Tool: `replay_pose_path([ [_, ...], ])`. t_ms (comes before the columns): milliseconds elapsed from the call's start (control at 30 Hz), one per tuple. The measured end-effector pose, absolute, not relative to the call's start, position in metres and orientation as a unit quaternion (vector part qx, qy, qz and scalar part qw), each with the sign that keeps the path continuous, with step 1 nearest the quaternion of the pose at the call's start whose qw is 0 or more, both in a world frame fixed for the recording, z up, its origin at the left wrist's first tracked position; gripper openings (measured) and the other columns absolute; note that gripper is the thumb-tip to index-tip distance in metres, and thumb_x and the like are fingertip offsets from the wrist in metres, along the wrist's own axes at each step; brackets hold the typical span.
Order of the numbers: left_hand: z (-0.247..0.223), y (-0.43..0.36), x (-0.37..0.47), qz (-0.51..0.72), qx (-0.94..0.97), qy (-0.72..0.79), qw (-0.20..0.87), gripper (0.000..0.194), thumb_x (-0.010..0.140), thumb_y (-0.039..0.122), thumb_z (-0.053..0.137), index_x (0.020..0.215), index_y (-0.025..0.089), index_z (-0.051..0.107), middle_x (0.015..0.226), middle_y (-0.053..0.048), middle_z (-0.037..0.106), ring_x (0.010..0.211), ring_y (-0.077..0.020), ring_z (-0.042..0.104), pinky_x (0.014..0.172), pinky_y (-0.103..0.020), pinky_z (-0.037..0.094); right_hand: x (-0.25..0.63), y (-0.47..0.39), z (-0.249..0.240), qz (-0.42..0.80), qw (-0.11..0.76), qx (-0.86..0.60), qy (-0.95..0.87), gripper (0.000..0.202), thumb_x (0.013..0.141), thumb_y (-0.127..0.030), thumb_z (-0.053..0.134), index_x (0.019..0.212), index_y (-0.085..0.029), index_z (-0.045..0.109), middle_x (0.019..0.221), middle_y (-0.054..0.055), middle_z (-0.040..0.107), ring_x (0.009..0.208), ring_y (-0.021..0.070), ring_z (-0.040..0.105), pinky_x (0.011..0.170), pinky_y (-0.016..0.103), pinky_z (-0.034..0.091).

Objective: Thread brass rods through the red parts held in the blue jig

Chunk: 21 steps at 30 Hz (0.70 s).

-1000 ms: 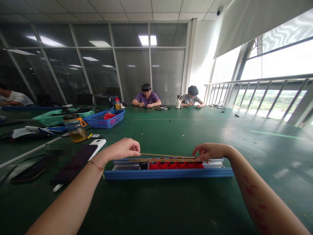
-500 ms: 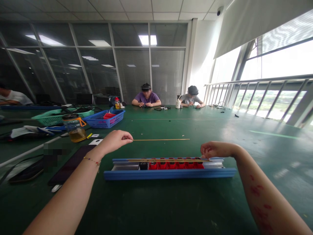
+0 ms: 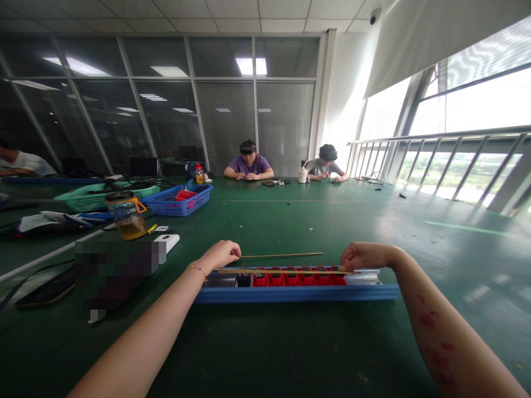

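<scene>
My left hand (image 3: pixel 223 255) pinches the left end of a thin wooden stick (image 3: pixel 286 255), which points right just beyond the rail. In front of me lies a blue rail (image 3: pixel 296 294) with a silvery channel, holding several red blocks (image 3: pixel 307 280) and a black block (image 3: pixel 244 280). More thin sticks (image 3: pixel 274 271) lie lengthwise over the blocks. My right hand (image 3: pixel 352 257) has its fingers curled at the right end of these sticks; whether it grips them is unclear.
At the left are a blue basket (image 3: pixel 178 202), a green basket (image 3: pixel 83 198), a jar (image 3: pixel 130 221) and a white object (image 3: pixel 171 240). Two people sit across the green table (image 3: pixel 265 221). A railing (image 3: pixel 440 166) runs along the right.
My left hand has moved right and nearer to me with its stick, closer to the rail. My right hand has barely moved.
</scene>
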<state>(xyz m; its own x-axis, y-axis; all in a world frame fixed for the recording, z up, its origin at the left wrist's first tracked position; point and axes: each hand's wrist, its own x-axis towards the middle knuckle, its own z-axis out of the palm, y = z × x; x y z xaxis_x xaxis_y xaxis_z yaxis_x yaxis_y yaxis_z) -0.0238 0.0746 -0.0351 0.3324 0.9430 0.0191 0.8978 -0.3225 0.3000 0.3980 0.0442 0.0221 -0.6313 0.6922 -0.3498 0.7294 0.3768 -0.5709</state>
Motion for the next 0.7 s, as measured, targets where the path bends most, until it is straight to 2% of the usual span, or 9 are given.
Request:
replay_pose_path([
  [233,-0.041,0.076,-0.023,0.093,0.806,0.574,0.110,0.017,0.072,0.031,0.052,0.080,0.022,0.064,0.083,-0.002,0.067,0.078,-0.0155,0.061,0.068,-0.022,0.042,0.398,0.042,0.022,-0.411,0.051,0.423,0.806,0.053,0.071,-0.063,0.051,0.076,-0.014,0.068,0.069,0.004,0.064,0.068,0.0185,0.056,0.066,0.027,0.044],
  [400,-0.042,0.076,-0.024,0.094,0.802,0.579,0.115,0.017,0.072,0.031,0.052,0.080,0.022,0.065,0.083,-0.002,0.067,0.078,-0.0158,0.060,0.068,-0.022,0.043,0.399,0.042,0.023,-0.386,0.030,0.431,0.815,0.050,0.069,-0.063,0.053,0.074,-0.014,0.064,0.069,0.003,0.062,0.068,0.0179,0.055,0.064,0.026,0.043],
  [500,-0.043,0.076,-0.024,0.098,0.801,0.579,0.118,0.018,0.072,0.031,0.052,0.081,0.022,0.065,0.084,-0.002,0.067,0.079,-0.0161,0.060,0.068,-0.023,0.043,0.398,0.042,0.025,-0.391,-0.021,0.433,0.811,0.048,0.070,-0.063,0.053,0.073,-0.016,0.060,0.069,0.002,0.059,0.069,0.0173,0.054,0.064,0.027,0.043],
  [700,-0.043,0.076,-0.025,0.102,0.806,0.570,0.123,0.019,0.072,0.031,0.052,0.082,0.022,0.066,0.084,-0.001,0.068,0.080,-0.0160,0.061,0.070,-0.022,0.043,0.405,0.039,0.037,-0.332,-0.180,0.457,0.805,0.046,0.076,-0.062,0.045,0.076,-0.017,0.053,0.059,-0.002,0.048,0.056,0.0124,0.044,0.056,0.025,0.039],
])
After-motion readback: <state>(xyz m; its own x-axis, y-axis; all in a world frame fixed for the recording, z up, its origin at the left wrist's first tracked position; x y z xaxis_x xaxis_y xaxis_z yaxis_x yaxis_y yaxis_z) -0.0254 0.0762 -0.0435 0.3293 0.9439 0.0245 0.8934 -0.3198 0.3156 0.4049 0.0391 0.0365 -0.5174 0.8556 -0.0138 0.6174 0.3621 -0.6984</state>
